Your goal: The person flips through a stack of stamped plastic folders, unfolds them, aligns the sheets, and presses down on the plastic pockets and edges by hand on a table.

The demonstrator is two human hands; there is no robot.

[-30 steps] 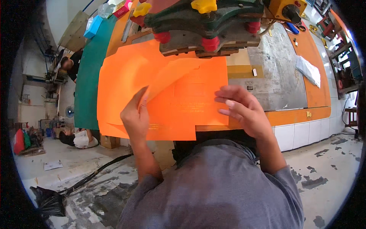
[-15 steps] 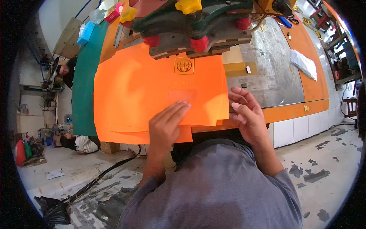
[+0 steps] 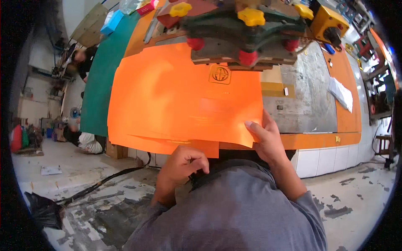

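Right hand [image 3: 270,140] on orange sheet [image 3: 167,96], left hand [image 3: 181,165] nearby

Bright pic w/ sheen on orange sheets [image 3: 167,98], slight blur on press [image 3: 251,35], fisheye dist. + blk rim.

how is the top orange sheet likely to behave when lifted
The top orange sheet will probably flex easily, since it bows near the corner pinched by the right hand. It is likely light for its size, looking broad but thin-edged. It may slide on the sheets beneath, whose edges lie unaligned.
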